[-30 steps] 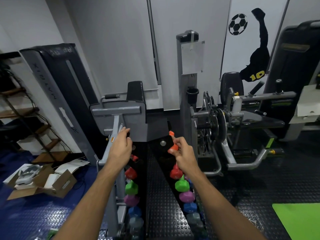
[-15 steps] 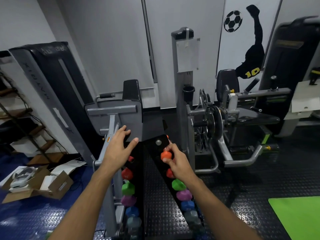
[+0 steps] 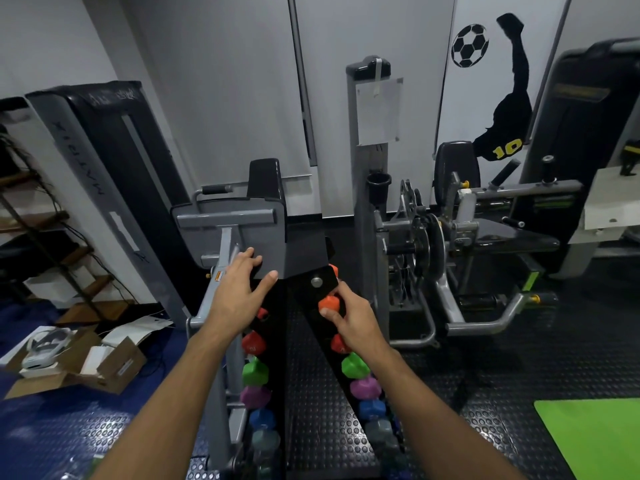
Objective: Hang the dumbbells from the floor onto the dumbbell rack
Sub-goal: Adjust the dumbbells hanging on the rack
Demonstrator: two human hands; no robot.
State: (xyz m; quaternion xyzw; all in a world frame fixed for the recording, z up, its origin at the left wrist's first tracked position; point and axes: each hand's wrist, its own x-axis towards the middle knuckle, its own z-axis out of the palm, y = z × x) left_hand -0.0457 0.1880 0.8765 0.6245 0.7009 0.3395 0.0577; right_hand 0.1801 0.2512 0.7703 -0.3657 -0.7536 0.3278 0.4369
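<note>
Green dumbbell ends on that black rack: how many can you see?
2: one bright green hexagonal dumbbell end in the left column, one in the right column, both third from the top. Others may be hidden behind the arms.

Left hand point(image 3: 232, 299): bare, no glove, no ring/watch vis.
Right hand point(image 3: 353, 320): bare, no glove, no ring/watch vis.
Forearms: both bare to frame edge, no sleeve/cuff in view
Wrists: no strap/band

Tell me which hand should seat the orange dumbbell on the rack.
Right. The right hand already grips the orange dumbbell at the rack top; the left hand is open, holding nothing.
</note>
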